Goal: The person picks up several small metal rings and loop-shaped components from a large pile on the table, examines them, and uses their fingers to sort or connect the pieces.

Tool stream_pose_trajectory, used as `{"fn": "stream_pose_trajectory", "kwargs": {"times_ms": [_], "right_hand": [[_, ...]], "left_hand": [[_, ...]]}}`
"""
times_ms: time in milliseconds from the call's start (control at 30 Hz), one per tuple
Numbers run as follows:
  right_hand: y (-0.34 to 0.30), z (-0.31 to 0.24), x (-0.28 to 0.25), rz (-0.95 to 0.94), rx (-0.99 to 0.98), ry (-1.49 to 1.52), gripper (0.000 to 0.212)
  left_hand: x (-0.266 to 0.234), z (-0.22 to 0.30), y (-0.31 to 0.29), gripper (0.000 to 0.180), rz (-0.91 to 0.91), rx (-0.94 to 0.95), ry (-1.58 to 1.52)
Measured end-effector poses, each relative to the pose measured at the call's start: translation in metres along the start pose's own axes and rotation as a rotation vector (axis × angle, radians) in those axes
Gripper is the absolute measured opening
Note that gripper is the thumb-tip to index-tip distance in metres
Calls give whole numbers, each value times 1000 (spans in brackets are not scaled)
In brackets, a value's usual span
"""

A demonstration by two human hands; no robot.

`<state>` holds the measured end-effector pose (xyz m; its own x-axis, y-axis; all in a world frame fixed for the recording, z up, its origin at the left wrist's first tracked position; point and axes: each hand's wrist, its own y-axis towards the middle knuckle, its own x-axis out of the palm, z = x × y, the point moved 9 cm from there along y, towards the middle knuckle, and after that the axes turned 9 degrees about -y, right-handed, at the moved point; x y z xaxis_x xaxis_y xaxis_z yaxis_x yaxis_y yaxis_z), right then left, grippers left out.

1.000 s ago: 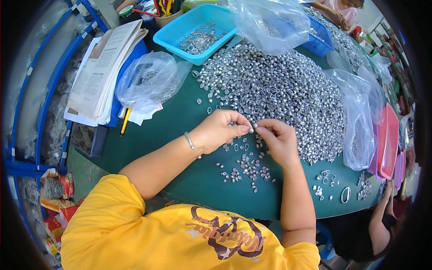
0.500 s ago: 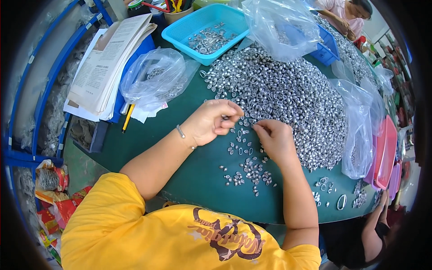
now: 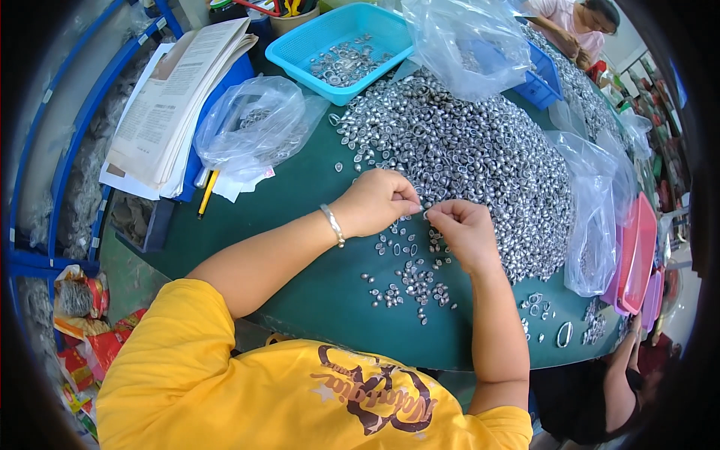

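Observation:
At the near edge of a big heap of small silver metal pieces (image 3: pixel 480 172), my two hands meet with their fingertips almost touching. My left hand (image 3: pixel 379 201), with a silver bracelet at its wrist, is pinched closed; what it grips is too small to make out. Thumb and forefinger of my right hand (image 3: pixel 466 231) are pinched on a tiny silver metal piece (image 3: pixel 426 215), mostly covered by the fingertips. Below the hands, loose oval rings and rounded silver pieces (image 3: pixel 420 281) lie scattered on the green tabletop (image 3: pixel 300 281).
A turquoise basket (image 3: pixel 315 79) with metal pieces stands at the back. Clear plastic bags (image 3: pixel 255 124) lie around the heap. Papers (image 3: pixel 176 105) and a yellow pen (image 3: pixel 209 193) are at left, pink trays (image 3: pixel 637 259) at right. Other people (image 3: pixel 574 30) sit at the table.
My left hand has turned palm-down and moved right, bringing its fingertips to those of my right hand. My right hand has hardly moved. The whole view has shifted slightly.

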<state>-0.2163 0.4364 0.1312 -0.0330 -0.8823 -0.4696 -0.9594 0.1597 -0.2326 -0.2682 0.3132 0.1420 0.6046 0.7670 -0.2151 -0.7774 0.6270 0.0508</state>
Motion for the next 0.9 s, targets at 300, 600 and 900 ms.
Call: {"fn": "stream_pose_trajectory", "kwargs": {"times_ms": [300,600,900], "right_hand": [[-6,-11,16,-424,52,1186,10],[0,-55,8,232,-653,-614,12],[-13,-64,18,62,-563,-301,10]], "left_hand": [[9,-13,-26,6,-103,-365,-1034],[-17,-29,-23,7,82,-336,-1140],[4,-37,-32,15,61,-484,-899]]}}
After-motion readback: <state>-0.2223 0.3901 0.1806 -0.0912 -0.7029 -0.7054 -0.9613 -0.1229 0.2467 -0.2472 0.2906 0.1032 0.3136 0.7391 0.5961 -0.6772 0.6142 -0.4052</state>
